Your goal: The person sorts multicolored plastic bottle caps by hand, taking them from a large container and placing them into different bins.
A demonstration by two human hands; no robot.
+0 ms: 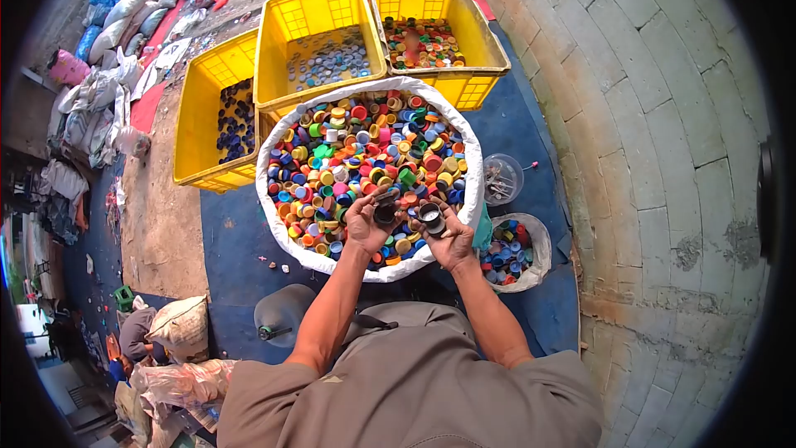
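Note:
A large white sack [474, 158] with a rolled rim is full of bottle caps [340, 162] in many colours. Over its near part, my left hand [367, 224] has its fingers curled round a dark cap [385, 214]. Just to the right, my right hand [448, 236] grips a black cap [430, 216] with a pale inside, its round opening turned up. The two hands are a short way apart, palms upward, above the loose caps.
Beyond the sack stand three yellow crates: left [192, 116], middle [319, 7] and right [419, 7], each holding caps. At right are a clear tub [500, 180], a smaller sack [541, 253] and a block wall [655, 158]. Another person [137, 333] is at lower left.

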